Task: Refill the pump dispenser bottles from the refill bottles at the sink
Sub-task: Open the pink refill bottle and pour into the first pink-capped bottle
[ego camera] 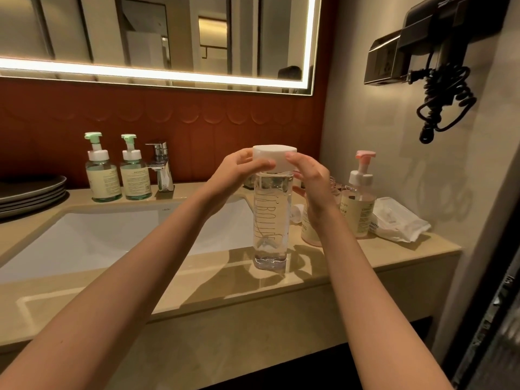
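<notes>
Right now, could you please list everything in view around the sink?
clear refill bottle: one, white cap, on counter front
green-pump bottles: two, left of faucet
pink-pump bottle: one, right
faucet: one, chrome, behind sink
plates: stack, grey, far left
wipes pack: one, white, far right
hair dryer: one, black, on wall
mirror: one, lit
left hand, right hand: fingers on cap

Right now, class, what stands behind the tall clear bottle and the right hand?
A pink-pump dispenser bottle and a wipes pack show. The right hand covers most of another cream-labelled bottle; its top cannot be seen.
</notes>
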`<state>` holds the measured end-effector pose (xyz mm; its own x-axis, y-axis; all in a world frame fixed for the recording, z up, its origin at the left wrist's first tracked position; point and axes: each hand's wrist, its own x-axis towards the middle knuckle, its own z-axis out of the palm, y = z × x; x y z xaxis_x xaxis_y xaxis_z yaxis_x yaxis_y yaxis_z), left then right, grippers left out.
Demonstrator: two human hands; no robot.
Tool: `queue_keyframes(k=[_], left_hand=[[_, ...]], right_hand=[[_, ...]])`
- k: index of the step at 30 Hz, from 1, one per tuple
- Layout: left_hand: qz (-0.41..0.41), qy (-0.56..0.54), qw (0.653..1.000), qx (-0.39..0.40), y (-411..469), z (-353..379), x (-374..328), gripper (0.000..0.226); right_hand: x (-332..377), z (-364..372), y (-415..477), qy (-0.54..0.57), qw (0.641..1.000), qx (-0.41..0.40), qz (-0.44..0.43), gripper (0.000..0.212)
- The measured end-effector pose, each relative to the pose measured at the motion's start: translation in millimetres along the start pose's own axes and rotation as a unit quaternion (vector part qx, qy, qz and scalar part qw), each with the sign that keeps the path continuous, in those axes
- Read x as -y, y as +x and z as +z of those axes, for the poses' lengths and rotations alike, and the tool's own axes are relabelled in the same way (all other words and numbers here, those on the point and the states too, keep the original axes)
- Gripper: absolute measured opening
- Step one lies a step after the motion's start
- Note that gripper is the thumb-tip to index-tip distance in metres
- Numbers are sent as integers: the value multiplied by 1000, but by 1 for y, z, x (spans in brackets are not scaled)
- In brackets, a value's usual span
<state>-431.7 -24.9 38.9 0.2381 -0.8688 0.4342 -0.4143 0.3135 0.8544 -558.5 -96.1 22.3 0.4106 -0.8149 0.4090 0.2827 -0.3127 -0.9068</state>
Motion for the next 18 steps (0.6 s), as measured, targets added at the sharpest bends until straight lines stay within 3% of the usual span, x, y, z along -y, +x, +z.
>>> queue_keyframes(k=[3,7,9,12,15,18], left_hand=[[13,18,1000,20,2,4,-2,44],[27,21,999,1,8,8,-2,60],[27,36,999,-20,8,9,-4,65],[49,90,995,-17,12,12,-4,41],[63,85,994,0,13,15,-9,12],[56,44,997,35,12,13,-9,23]], right_hand=[[3,-2,0,-12,1000,12,-6,17],[5,4,-4,-19,999,29,-5,25],[2,6,-6,-27,999,43,-13,45],[0,1,-8,30,998,47,-3,50],[-5,-6,-8,25,996,80,-4,71],[-12,-5,-12,-53,988,145,1,80]])
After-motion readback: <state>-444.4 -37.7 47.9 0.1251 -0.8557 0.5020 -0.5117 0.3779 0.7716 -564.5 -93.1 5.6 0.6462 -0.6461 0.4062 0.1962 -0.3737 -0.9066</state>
